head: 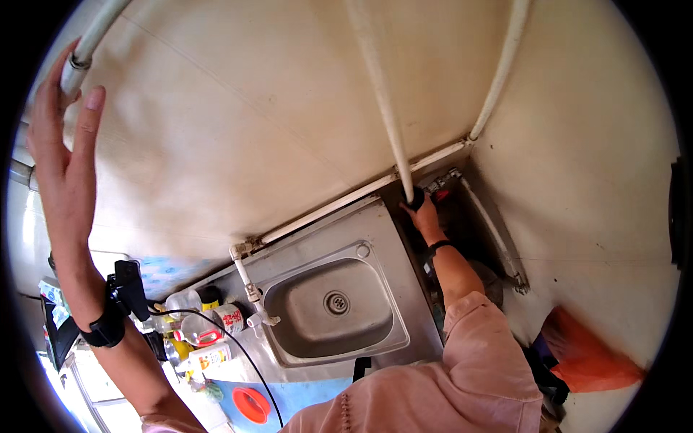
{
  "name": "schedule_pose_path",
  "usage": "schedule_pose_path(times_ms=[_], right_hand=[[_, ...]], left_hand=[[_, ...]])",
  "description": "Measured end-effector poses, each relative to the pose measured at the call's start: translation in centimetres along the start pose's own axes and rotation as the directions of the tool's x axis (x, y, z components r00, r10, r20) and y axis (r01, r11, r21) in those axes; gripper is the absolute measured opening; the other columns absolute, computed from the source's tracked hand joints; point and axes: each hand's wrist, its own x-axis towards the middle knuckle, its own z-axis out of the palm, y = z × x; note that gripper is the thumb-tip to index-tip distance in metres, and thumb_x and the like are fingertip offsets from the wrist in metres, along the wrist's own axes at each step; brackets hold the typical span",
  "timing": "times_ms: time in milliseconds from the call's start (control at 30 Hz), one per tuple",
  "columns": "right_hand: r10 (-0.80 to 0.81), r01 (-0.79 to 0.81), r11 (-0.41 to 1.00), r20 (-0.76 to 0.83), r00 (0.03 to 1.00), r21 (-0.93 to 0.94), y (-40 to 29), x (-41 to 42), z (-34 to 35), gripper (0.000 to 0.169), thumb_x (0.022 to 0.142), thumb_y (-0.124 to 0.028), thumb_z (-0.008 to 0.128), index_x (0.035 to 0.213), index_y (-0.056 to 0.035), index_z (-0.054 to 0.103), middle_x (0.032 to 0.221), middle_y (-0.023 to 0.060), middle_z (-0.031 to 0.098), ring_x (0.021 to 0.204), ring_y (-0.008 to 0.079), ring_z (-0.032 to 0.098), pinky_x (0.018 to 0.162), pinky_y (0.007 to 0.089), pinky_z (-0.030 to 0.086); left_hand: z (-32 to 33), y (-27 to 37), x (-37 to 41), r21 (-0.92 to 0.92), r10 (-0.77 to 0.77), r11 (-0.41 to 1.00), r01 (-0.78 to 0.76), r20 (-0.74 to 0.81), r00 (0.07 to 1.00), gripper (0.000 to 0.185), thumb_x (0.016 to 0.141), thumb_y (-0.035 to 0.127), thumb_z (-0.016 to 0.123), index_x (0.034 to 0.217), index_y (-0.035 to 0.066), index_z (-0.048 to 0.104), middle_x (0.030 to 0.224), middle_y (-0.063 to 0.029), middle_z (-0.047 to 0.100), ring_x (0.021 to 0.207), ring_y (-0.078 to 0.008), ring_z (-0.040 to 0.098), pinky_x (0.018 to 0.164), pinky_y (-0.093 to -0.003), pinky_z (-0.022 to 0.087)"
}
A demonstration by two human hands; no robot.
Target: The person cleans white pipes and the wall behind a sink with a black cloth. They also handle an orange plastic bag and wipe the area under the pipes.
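My left hand (65,146) is raised at the upper left, beside a white pipe (100,27) with a metal clamp band around it. Its thumb stands apart, and the other fingers lie close against the pipe; how firmly they touch cannot be told. Low in the gap right of the sink counter, my right hand (425,216) grips a dark fitting (416,196) at the foot of an upright white pipe (387,103). Part of the fitting is hidden by my fingers. The stainless steel sink (308,303) with its round drain (337,303) lies before me.
A white tap (252,292) reaches over the sink. Several bottles (211,325) crowd the counter's left end, near an orange-red basin (251,405). A black cable (238,341) runs from my left wrist. Beyond my right hand are a valve (446,178) and another pipe (487,227). An orange-red bag (590,357) lies at right.
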Motion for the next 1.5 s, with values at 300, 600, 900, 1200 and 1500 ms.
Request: schedule_pose_path(times_ms=[300,600,900,1200,1500], right_hand=[[0.163,-0.200,0.865,-0.120,0.979,-0.459,1.3,-1.3,-14.4,0.071,0.083,-0.038,0.074,0.136,0.0019,0.047,0.127,0.0287,0.057,0.116,0.0403,0.056,0.096,0.0462,0.047],[-0.313,0.150,0.909,-0.400,0.861,-0.390,-8.2,10.4,-11.6,0.077,0.089,-0.036,0.067,0.143,0.0081,0.033,0.151,0.0336,0.024,0.141,0.0455,0.024,0.117,0.0485,0.021],[-0.097,0.106,0.994,-0.443,0.891,-0.004,-4.3,7.0,-3.7,0.066,0.090,-0.012,0.061,0.143,0.0120,0.031,0.152,0.0343,0.022,0.143,0.0444,0.022,0.118,0.0436,0.022],[-0.114,0.113,0.993,-0.040,0.993,-0.019,-15.5,3.1,-10.5,0.028,0.089,-0.023,0.064,0.108,-0.0018,0.066,0.095,0.0253,0.067,0.090,0.0437,0.064,0.077,0.0476,0.052],[-0.822,0.747,0.524,-0.472,0.318,-0.409,-42.6,18.8,-23.9,0.055,0.079,-0.025,0.074,0.119,0.0067,0.054,0.142,0.0274,0.040,0.140,0.0437,0.028,0.111,0.0666,0.017]], left_hand=[[-0.7,1.7,1.7,0.002,0.052,0.999,-0.052,-0.029,0.998,0.045,0.095,0.027,0.059,0.137,0.014,0.051,0.126,-0.0094,0.058,0.110,-0.0265,0.053,0.101,-0.0387,0.037],[-0.9,1.4,1.5,0.018,0.008,1.000,-0.008,0.038,0.999,0.048,0.095,0.027,0.060,0.139,0.011,0.050,0.137,-0.0118,0.053,0.122,-0.0298,0.050,0.105,-0.0422,0.038],[-0.5,1.3,2.0,0.077,0.057,0.996,-0.054,-0.041,0.998,0.048,0.094,0.031,0.061,0.138,0.012,0.051,0.135,-0.0091,0.055,0.121,-0.0293,0.051,0.104,-0.0409,0.038],[-0.9,1.5,1.6,0.032,-0.055,0.998,0.054,0.044,0.997,0.053,0.093,0.027,0.061,0.141,0.012,0.046,0.139,-0.0103,0.050,0.124,-0.0293,0.046,0.106,-0.0401,0.033],[-0.9,3.4,2.7,-0.063,-0.067,0.996,0.068,0.019,0.998,0.054,0.091,0.024,0.062,0.141,0.011,0.046,0.132,-0.0132,0.053,0.121,-0.0308,0.046,0.107,-0.0415,0.029]])
